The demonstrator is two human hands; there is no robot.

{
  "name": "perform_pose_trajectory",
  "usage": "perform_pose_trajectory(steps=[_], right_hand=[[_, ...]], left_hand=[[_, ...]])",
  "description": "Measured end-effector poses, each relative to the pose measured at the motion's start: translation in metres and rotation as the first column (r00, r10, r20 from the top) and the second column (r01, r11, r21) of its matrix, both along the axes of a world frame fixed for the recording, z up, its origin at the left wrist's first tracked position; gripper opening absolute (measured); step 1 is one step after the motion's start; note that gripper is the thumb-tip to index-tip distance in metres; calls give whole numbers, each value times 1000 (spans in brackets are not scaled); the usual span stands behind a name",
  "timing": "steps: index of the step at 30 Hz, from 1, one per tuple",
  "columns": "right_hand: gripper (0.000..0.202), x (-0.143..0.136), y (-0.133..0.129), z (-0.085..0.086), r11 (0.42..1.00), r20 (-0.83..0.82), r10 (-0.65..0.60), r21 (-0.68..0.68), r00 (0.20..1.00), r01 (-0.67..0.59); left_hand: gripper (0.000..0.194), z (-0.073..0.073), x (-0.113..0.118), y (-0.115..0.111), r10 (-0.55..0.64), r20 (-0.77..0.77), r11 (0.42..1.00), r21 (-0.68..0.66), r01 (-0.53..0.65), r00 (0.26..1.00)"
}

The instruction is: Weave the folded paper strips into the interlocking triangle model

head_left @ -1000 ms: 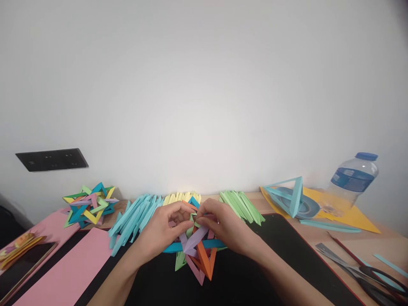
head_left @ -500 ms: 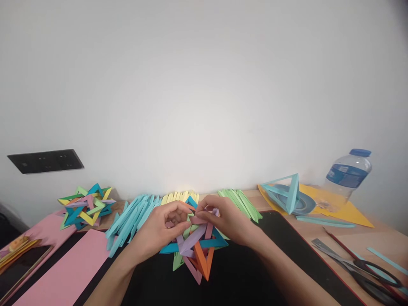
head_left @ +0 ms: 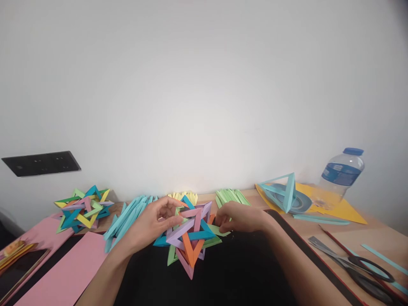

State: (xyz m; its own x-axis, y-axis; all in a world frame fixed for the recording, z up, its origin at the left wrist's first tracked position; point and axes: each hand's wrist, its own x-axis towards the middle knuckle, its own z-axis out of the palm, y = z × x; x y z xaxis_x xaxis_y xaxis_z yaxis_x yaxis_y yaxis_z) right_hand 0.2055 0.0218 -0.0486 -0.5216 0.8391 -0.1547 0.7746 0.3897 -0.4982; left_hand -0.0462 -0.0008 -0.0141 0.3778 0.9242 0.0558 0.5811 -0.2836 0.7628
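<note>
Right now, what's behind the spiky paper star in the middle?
Behind the paper star, you can see the tops of yellow folded strips, then the wall. The star covers whatever is straight behind it, so I can't tell what's there.

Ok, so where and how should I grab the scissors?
Probably by the black handles, coming from the near right side: the scissors lie flat with the handles that way, and the metal blades point away, toward the black mat.

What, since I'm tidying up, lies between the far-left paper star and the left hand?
Light-blue folded strips lie between the far-left paper star and the left hand, as the head view shows.
</note>
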Motion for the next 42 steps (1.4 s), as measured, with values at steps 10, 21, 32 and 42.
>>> perform_pose_trajectory(steps=[10,21,32,42], right_hand=[[14,0,5,-3,995,-118,69,-63,991,-77],[13,17,6,5,997,79,-64,-32,995,66],[22,44,-29,33,987,27,-99,132,995,95],[25,17,-45,40,954,17,-71,292,997,63]], left_hand=[[37,-8,1,2,120,-133,990,95,-108,984],[33,-11,2,3,164,-163,984,101,-149,973],[38,-15,8,-2,210,-181,976,103,-194,961],[47,-14,24,-9,277,-223,955,171,-243,935]])
